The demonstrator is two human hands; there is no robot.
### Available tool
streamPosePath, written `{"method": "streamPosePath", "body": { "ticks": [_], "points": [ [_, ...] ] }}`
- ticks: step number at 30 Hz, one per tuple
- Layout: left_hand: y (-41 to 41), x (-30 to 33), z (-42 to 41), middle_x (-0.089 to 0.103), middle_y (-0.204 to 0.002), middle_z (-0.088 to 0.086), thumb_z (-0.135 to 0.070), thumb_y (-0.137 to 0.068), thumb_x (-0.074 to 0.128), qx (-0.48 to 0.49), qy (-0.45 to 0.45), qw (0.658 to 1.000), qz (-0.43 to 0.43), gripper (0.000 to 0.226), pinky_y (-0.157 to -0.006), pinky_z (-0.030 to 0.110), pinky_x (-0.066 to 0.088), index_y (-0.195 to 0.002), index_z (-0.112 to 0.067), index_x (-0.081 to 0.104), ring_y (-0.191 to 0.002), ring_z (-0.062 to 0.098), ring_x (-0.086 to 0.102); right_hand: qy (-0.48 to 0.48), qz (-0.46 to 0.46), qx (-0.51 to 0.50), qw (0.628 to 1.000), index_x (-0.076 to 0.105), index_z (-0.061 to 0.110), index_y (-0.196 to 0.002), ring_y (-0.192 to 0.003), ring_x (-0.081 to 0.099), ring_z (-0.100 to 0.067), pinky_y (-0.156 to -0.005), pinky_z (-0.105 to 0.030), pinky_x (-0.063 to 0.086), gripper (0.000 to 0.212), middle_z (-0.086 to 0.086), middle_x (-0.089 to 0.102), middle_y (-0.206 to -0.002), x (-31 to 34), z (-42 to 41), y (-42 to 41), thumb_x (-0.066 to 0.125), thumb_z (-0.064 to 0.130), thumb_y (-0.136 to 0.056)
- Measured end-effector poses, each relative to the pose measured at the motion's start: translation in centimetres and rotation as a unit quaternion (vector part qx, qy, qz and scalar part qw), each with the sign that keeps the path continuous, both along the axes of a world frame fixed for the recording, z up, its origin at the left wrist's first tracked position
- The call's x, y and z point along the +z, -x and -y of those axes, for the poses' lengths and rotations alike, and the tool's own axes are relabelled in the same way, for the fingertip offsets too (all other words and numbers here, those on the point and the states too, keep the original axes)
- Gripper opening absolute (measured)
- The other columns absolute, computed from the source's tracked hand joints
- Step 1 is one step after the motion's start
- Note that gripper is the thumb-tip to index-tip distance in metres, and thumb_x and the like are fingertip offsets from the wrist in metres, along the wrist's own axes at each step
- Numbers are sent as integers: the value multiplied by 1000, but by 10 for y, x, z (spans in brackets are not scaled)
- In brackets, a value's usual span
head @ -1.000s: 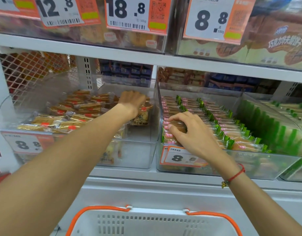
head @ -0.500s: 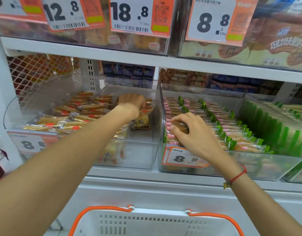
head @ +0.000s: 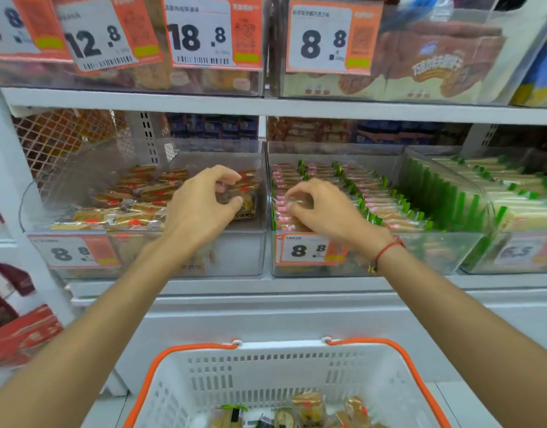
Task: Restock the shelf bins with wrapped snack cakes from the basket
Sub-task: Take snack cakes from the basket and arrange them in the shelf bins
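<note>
Okay, your left hand (head: 201,205) is in the left clear bin (head: 142,267), fingers (head: 232,177) curled round one wrapped yellow cake (head: 246,205) at the bin's right wall. Your right hand (head: 324,208) sits in the middle bin (head: 420,254), fingers pinching one clear-wrapped cake (head: 300,200) in the front of the left row. That bin shows three rows of pink-and-green packs (head: 368,193). A third bin (head: 513,254) with green-edged packs stands right. The white basket (head: 266,366), two orange handles, sits below with several cakes (head: 309,409); exact count unclear. Six price tags visible.
</note>
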State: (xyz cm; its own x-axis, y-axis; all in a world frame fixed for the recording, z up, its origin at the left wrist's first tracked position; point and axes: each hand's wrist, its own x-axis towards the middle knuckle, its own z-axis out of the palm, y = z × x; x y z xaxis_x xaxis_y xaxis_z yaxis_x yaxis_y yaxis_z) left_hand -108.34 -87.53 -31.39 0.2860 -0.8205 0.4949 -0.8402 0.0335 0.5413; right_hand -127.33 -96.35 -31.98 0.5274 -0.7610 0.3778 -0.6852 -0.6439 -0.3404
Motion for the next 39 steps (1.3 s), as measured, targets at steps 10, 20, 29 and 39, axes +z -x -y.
{"method": "streamPosePath", "body": {
  "ticks": [10,20,29,39],
  "points": [
    [35,-59,-101,67,-87,-25,-45,-77,64,-59,-105,986,-113,11,-82,36,54,-87,-40,64,-79,-1,64,13,122,52,991,69,27,-97,-74,56,-2,-67,-17,47,20,14,64,-88,-59,-97,54,72,16,-80],
    [40,-246,-141,54,-133,-7,-22,-93,54,33,-413,910,-26,30,-93,33,46,-121,-31,57,-121,18,52,-321,-84,-8,943,70,21,-100,-63,55,-5,-55,-10,43,20,4,68,-89,-250,-132,67,52,15,-94],
    [48,-358,-195,20,-158,-3,-37,-98,44,-67,-559,825,43,68,-117,37,18,-153,-31,5,-145,19,16,-466,-262,85,841,25,19,-150,-138,31,-25,-109,-39,32,57,-4,29,-154,-359,-192,37,49,27,-99],
    [51,-369,-180,45,-145,1,-33,-95,50,-26,-552,830,-80,51,-109,41,35,-144,-40,35,-134,27,38,-570,-172,16,803,51,15,-123,-94,58,-24,-70,-28,44,41,-7,59,-111,-392,-203,30,68,16,-85]
  ]
}}
